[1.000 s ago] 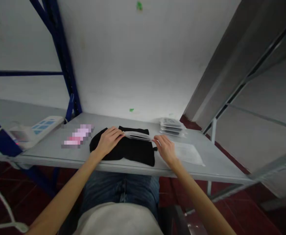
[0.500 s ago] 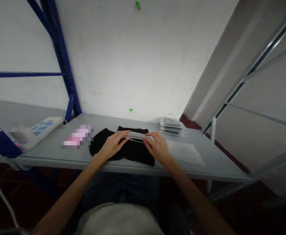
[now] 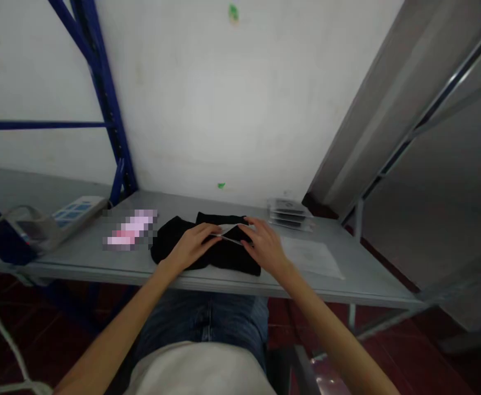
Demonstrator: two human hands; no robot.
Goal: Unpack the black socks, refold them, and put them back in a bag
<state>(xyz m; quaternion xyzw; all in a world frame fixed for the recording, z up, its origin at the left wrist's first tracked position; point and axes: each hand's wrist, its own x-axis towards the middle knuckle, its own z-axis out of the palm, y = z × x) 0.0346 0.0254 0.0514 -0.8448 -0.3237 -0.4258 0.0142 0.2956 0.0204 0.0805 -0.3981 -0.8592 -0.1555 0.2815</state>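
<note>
Black folded cloth [image 3: 219,260] lies near the front of the grey table, its thick rounded end at the left and another black strip [image 3: 219,218] along its far side. Over it, a thin pale sheet or strip [image 3: 228,226] spans between my two hands; its exact kind is unclear. My left hand [image 3: 195,243] pinches the left end between thumb and fingers. My right hand [image 3: 264,243] is closed at the other end, fingers bent. A dark peak of black cloth shows between the hands, above a thin white edge.
Several flat clear packets [image 3: 290,214] are stacked at the back right. A translucent bag [image 3: 312,257] lies flat right of my hand. A pink blurred object [image 3: 131,230] and a white power strip [image 3: 76,214] are to the left. A blue rack post [image 3: 108,104] stands at the back left.
The pale strip that stretched flat between my hands is now narrower, and black cloth shows through between them. Both hands have shifted only slightly.
</note>
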